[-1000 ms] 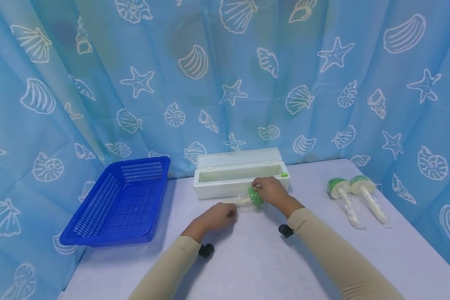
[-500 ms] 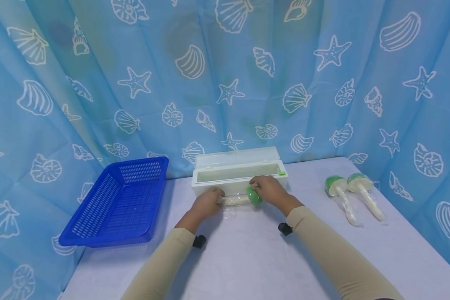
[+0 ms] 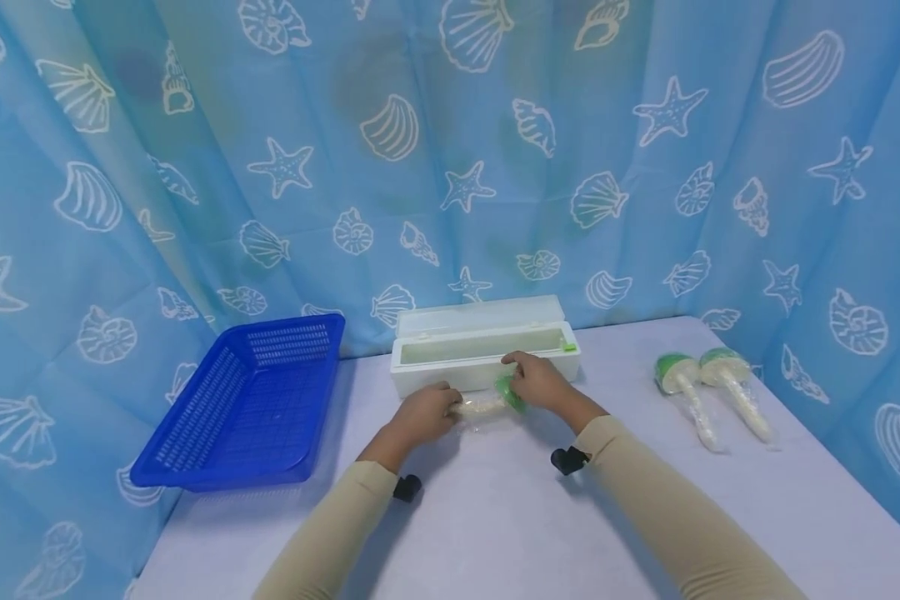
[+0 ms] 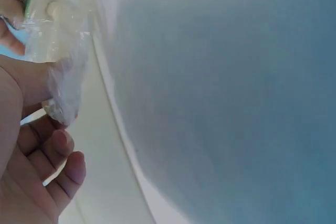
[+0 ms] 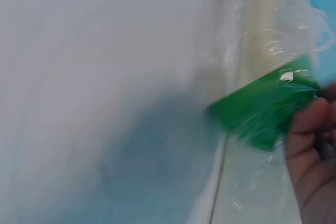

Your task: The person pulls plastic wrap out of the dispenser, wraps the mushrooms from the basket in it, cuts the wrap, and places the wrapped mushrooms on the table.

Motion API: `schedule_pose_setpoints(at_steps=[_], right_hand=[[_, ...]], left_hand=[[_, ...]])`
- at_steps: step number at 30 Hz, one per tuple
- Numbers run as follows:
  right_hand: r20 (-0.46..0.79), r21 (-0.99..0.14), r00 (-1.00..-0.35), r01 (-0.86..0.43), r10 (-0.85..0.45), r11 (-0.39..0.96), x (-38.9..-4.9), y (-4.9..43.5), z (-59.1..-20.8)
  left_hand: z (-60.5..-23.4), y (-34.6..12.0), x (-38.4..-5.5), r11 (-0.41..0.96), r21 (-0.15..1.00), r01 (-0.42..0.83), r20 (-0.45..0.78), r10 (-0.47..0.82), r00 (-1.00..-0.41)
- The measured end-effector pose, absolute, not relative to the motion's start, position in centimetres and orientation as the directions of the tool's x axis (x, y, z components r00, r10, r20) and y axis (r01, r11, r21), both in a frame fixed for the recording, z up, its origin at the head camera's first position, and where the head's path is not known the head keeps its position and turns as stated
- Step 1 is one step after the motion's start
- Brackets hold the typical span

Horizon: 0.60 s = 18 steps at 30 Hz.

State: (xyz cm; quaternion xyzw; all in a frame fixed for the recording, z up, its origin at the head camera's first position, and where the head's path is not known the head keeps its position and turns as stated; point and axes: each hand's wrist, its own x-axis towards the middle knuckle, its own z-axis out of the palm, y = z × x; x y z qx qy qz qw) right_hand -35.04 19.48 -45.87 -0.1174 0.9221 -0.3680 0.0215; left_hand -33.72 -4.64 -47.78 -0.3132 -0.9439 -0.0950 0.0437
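A mushroom-shaped item in clear plastic wrap, with a green domed cap and a cream stem, is held level in front of a long white box. My left hand pinches the end of its stem; the left wrist view shows the thumb and fingers on the crinkled wrap. At the other end, my right hand grips the green cap with thumb and fingers. The box stands with its lid raised at the back.
A blue perforated plastic basket stands at the left of the white-covered table. Two more wrapped green-capped items, a left one and a right one, lie at the right. A blue shell-print curtain hangs behind.
My left hand has moved up to the stem's end and taken hold of it, then shifted slightly right and down. The right hand stays at the cap.
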Motion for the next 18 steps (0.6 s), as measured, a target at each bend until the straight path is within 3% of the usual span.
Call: schedule_pose_setpoints(at_steps=[4,9,13,16,18], right_hand=[[-0.066,-0.882,-0.968,-0.055,-0.240,0.468,-34.9,19.6,-45.5],[-0.140,-0.958,-0.965,0.075,-0.222,0.277,-34.8,20.4,-45.3],[-0.072,-0.988,-0.971,0.039,-0.229,0.149,-34.8,22.4,-45.1],[0.003,-0.999,-0.989,-0.009,-0.149,0.040,-34.7,24.1,-45.2],[0.031,-0.998,-0.996,-0.035,-0.088,0.044,-34.7,24.9,-45.5]], left_hand=[[-48.0,-4.8,-33.1,0.784,0.205,0.586,0.151,0.566,-0.810],[-47.7,-4.9,-32.3,0.783,0.253,0.568,0.177,0.540,-0.823],[-47.4,-6.0,-31.8,0.769,0.284,0.573,0.245,0.519,-0.819],[-47.4,-7.1,-31.6,0.752,0.341,0.564,0.284,0.489,-0.825],[-47.4,-7.7,-31.5,0.741,0.389,0.547,0.304,0.457,-0.836]])
